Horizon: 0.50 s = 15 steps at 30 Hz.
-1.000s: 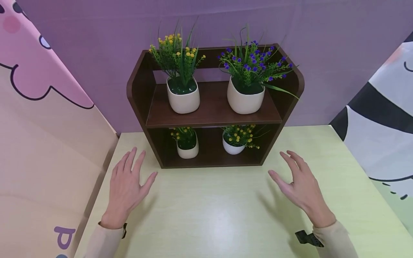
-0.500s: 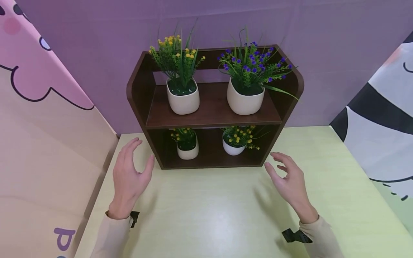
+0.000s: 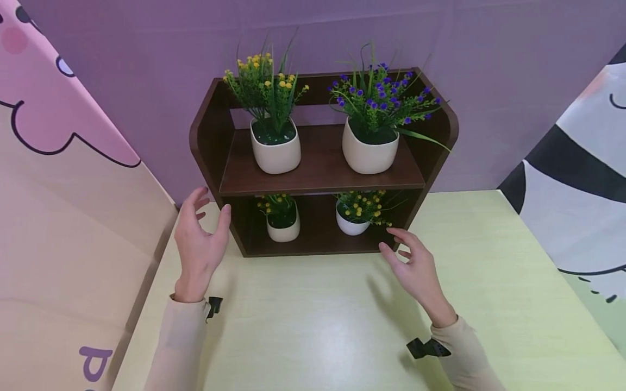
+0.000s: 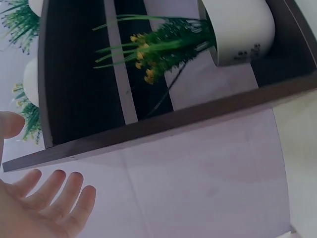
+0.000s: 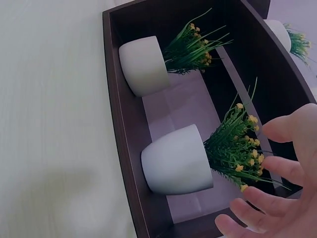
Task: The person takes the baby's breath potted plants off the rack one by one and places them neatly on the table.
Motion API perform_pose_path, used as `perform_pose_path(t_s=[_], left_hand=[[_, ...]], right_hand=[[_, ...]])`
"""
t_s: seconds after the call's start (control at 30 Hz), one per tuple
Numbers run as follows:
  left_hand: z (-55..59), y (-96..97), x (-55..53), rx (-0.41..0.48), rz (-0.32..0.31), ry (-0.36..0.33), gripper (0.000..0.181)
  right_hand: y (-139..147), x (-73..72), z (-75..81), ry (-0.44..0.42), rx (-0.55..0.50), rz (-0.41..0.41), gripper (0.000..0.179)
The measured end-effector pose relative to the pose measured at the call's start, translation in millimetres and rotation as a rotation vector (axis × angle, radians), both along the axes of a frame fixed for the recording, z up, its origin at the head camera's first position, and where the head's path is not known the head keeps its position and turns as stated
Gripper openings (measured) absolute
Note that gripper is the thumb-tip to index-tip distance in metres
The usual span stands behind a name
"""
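A dark brown two-tier shelf stands on the table against the purple backdrop. My left hand is at its left side, thumb and fingers spread apart; in the left wrist view the side panel's edge runs between thumb and fingers. Holding nothing, my right hand is before the shelf's lower right corner, fingers bent loosely. The right wrist view has its fingertips close by the yellow flowers of a white pot. A cream pot with yellow flowers stands left of it on the lower tier.
On the upper tier are a white pot with yellow flowers at left and one with purple flowers at right. A pale wooden tabletop lies in front. Printed cloth panels border the left and right sides.
My left hand has moved forward and turned, coming up beside the shelf's left side. My right hand has moved left, towards the lower right corner. Shelf and pots stay put.
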State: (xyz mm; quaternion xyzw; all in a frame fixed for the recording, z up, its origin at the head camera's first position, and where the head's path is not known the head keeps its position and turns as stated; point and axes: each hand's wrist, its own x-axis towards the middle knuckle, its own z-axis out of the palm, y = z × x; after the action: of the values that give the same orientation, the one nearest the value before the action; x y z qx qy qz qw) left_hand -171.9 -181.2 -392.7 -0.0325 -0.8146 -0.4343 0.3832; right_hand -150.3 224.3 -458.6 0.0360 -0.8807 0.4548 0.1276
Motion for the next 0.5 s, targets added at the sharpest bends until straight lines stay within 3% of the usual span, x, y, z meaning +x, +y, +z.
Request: perform_pose_path(t_s=[0.5], left_hand=[[-0.6, -6.2, -23.2, 0.061, -0.017, -0.021, 0.042]], right_hand=[[-13, -15.6, -6.8, -0.068, -0.060, -0.008, 0.050]])
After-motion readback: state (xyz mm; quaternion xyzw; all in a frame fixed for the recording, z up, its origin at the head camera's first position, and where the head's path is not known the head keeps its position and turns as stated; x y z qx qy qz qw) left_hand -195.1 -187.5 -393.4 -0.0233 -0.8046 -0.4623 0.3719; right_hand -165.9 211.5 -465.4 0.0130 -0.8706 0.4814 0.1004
